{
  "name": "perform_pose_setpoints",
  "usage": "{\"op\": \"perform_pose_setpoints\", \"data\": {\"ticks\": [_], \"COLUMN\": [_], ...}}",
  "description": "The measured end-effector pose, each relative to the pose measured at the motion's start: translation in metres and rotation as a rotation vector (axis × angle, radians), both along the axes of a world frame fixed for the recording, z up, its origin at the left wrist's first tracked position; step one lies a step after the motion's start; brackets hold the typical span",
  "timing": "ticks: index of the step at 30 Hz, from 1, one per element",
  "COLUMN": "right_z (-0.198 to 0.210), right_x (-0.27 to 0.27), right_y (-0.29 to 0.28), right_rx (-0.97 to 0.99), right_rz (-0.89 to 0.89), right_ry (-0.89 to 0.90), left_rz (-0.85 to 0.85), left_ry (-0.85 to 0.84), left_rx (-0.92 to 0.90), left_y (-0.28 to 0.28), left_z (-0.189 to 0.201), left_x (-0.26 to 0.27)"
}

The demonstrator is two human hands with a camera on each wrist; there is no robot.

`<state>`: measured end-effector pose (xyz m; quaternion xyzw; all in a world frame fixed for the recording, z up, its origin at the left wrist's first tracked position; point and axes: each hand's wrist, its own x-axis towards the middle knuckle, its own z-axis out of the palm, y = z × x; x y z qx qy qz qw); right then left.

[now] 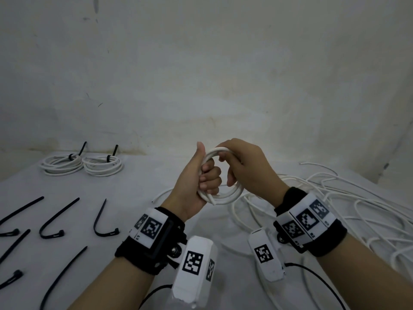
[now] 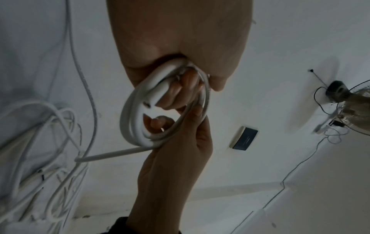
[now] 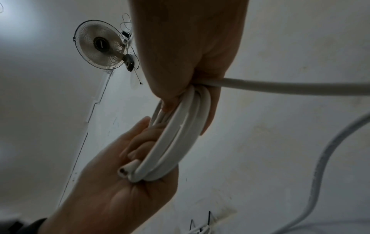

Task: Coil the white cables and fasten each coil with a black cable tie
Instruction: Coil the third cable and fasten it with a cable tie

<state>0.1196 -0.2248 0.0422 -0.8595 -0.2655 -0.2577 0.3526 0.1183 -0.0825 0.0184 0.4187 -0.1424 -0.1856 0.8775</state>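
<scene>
A coil of white cable (image 1: 225,195) is held up above the table between both hands. My left hand (image 1: 201,175) grips its left side, fingers curled through the ring and thumb pointing up. My right hand (image 1: 241,166) grips the top and right side. The cut cable end (image 3: 122,171) sticks out below my left fingers. From my right hand the free length (image 3: 290,86) runs off to the right. In the left wrist view the coil (image 2: 138,114) shows several turns. Loose black cable ties (image 1: 102,222) lie at the left.
Two finished coils (image 1: 62,164) (image 1: 102,165) with black ties sit at the table's back left. A tangle of loose white cables (image 1: 335,209) covers the right side. A plain wall stands behind the table. A wall fan (image 3: 100,45) shows in the right wrist view.
</scene>
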Motion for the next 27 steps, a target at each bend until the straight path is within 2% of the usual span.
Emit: {"op": "perform_pose_setpoints", "data": {"ticks": [4,7,11,15,17,19,22,25,27], "right_z": [0.004,0.009,0.005,-0.003,-0.001,0.010,0.025,0.024,0.023], "right_x": [0.000,0.001,0.009,0.016,0.019,0.023,0.027,0.027,0.025], "right_y": [-0.002,-0.015,-0.052,-0.075,-0.075,-0.076,-0.078,-0.076,-0.072], "right_rx": [0.078,0.085,-0.133,-0.337,-0.272,-0.103,0.042,-0.050,0.036], "right_rz": [0.053,0.116,0.030,-0.131,-0.185,-0.216,-0.174,-0.145,-0.095], "right_ry": [0.137,0.283,0.358,0.395,0.300,0.153,0.037,0.141,0.238], "left_rz": [0.059,0.058,0.049,0.192,0.232,0.253,0.283,0.308,0.321], "left_ry": [-0.030,-0.046,-0.034,-0.048,-0.046,-0.054,-0.069,-0.062,-0.054], "left_rx": [0.023,-0.050,-0.246,-0.329,-0.365,-0.396,-0.444,-0.495,-0.505], "left_y": [0.001,0.011,0.035,0.053,0.057,0.060,0.065,0.070,0.071], "left_z": [0.003,0.010,0.019,0.025,0.026,0.027,0.028,0.029,0.028], "left_x": [0.001,0.007,0.019,0.024,0.025,0.026,0.028,0.029,0.029]}}
